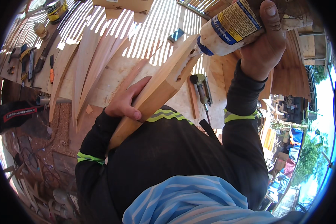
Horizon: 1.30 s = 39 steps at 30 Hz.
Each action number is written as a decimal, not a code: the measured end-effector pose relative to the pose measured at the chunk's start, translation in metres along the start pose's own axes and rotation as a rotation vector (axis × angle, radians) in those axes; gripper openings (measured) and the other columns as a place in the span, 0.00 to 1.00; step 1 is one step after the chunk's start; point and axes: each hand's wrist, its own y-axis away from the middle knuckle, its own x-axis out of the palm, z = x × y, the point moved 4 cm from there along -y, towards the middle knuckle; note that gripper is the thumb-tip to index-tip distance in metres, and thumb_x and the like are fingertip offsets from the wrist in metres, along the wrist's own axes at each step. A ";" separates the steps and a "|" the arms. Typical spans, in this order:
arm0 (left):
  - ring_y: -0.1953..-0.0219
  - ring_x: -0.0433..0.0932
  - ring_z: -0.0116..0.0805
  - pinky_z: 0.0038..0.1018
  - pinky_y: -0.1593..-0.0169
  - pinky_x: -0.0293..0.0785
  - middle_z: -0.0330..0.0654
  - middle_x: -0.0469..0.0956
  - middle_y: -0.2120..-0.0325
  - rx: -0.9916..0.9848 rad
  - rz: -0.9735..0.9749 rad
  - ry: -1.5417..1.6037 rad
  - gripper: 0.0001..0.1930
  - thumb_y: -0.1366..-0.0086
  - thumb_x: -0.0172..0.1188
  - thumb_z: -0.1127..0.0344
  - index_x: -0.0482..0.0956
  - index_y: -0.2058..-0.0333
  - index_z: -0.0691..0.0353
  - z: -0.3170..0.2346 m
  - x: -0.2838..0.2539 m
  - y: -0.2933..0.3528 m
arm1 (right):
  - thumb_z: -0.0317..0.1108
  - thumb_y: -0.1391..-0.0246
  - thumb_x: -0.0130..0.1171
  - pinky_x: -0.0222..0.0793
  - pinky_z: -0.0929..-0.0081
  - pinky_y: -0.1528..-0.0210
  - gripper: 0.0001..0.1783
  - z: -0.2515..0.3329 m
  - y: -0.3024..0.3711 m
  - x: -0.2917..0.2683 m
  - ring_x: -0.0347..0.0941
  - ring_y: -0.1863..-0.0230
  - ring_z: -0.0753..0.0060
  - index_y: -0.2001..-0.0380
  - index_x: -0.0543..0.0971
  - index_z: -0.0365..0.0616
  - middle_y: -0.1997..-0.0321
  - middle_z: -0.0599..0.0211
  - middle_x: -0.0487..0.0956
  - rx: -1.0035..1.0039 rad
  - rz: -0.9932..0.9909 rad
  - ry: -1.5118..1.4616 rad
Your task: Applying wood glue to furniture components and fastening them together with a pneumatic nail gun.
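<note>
My left hand (130, 100) is wrapped round a thick shaped wooden piece (155, 93), thumb on its upper face. The piece slants from my waist up to the far right. A recess is cut near its far end, and pale glue (184, 64) lies along it. In my right hand (267, 46) is a white glue bottle (229, 28) with a blue cap, tipped on its side. Its nozzle points down-left and meets the wood at the glued recess. The right fingers behind the bottle are partly hidden.
Several curved wooden slats (95, 71) lie on the plywood workbench (112, 80) at left. Clamps (26, 61) and an orange-handled tool (52, 71) rest at the far left. An air nail gun (202, 89) lies beyond the wood, near a small blue box (176, 35). A yellow can (57, 11) stands far back.
</note>
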 end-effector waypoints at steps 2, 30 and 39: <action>0.31 0.65 0.36 0.28 0.29 0.57 0.47 0.67 0.33 0.023 -0.009 -0.012 0.75 0.67 0.80 0.37 0.51 0.25 0.71 0.000 0.000 0.000 | 0.47 0.40 0.69 0.79 0.69 0.67 0.26 0.000 0.004 0.001 0.80 0.70 0.64 0.51 0.74 0.38 0.67 0.59 0.81 0.042 -0.077 -0.094; 0.31 0.65 0.37 0.29 0.28 0.57 0.48 0.66 0.33 0.007 0.004 -0.025 0.75 0.66 0.80 0.38 0.50 0.25 0.71 0.003 -0.001 -0.003 | 0.44 0.40 0.70 0.80 0.70 0.66 0.26 0.001 0.002 -0.004 0.80 0.69 0.64 0.50 0.75 0.37 0.65 0.59 0.81 -0.057 -0.030 0.004; 0.32 0.67 0.36 0.29 0.29 0.58 0.47 0.68 0.34 0.002 0.000 -0.002 0.75 0.66 0.80 0.37 0.50 0.25 0.70 -0.001 0.003 -0.003 | 0.37 0.39 0.69 0.79 0.71 0.66 0.22 -0.003 -0.004 -0.018 0.80 0.68 0.67 0.49 0.75 0.38 0.64 0.65 0.80 -0.060 -0.071 -0.033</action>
